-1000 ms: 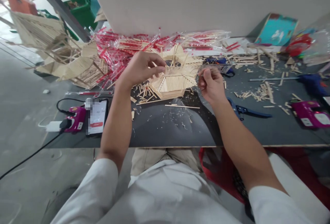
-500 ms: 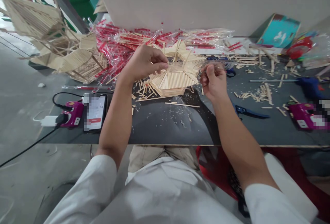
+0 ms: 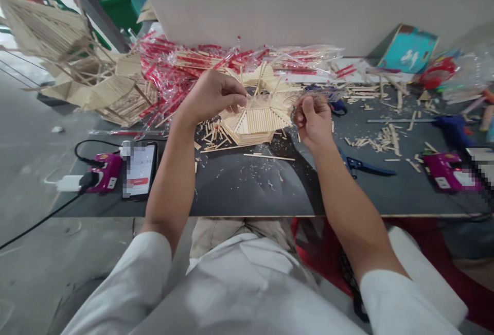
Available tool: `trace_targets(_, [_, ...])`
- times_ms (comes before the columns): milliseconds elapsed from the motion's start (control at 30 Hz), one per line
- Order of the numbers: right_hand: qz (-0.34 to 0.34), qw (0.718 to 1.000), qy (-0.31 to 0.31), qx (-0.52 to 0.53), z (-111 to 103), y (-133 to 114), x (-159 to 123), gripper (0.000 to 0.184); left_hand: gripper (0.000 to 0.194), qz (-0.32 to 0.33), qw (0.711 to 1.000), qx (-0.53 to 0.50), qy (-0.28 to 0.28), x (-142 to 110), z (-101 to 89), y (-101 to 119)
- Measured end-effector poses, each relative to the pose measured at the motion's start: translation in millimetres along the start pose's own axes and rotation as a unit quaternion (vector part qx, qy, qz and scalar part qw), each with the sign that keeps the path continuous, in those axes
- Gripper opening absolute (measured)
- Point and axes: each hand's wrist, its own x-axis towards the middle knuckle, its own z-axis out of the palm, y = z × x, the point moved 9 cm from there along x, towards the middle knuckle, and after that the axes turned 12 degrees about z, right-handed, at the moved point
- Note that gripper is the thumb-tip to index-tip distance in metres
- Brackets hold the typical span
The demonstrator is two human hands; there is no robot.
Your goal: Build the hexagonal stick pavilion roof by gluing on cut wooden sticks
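Note:
A small model roof built of thin wooden sticks (image 3: 257, 121) rests on the dark table, with several sticks rising from its top. My left hand (image 3: 219, 95) is over its left side, thumb and fingertips closed in a pinch. To the right of the roof, my right hand (image 3: 314, 119) is also closed, thumb against the curled fingers. A faint see-through strand or strip seems to run between the two hands; it is too faint to name. Behind the right hand lies a dark blue tool (image 3: 338, 107), partly covered.
Blue pliers (image 3: 366, 166), a blue glue gun (image 3: 453, 130) and stick offcuts (image 3: 378, 142) lie to the right. A phone (image 3: 139, 173) and a purple power socket (image 3: 105, 173) are on the left. Red-and-clear wrappers (image 3: 165, 67) line the back; a larger stick model (image 3: 108, 88) stands far left.
The view has shifted slightly, moving most things a little leftward. Both hands keep nearly the same pinched poses beside the stick roof.

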Motion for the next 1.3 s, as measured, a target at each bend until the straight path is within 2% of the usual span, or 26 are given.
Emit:
trace_targets(367, [-0.016, 0.999, 0.004, -0.032, -2.5, -0.2, 1.9, 0.054, 0.009, 0.01, 1.0, 0.003, 0.009, 0.8, -1.4, 4.9])
trace_targets(633, [-0.002, 0.999, 0.033, -0.02, -1.7, -0.4, -1.2, 0.062, 0.019, -0.024, 0.999, 0.015, -0.015, -1.1, -0.3, 13.5])
trace_targets(833, [0.0, 0.999, 0.032, -0.014, -2.0, 1.1, -0.8, 0.06, 0.024, -0.046, 0.998, 0.029, -0.023, -3.2, -0.2, 24.1])
trace_targets(1100, [-0.019, 1.0, 0.009, 0.021, -1.9, 3.6, 3.1, 0.053, 0.014, -0.048, 0.997, 0.052, 0.011, -2.9, -4.0, 3.0])
trace_targets(1300, [-0.009, 0.999, 0.008, 0.045, -1.2, 4.2, 2.5, 0.054, 0.017, -0.013, 0.998, 0.055, 0.002, -0.2, -2.8, 8.5])
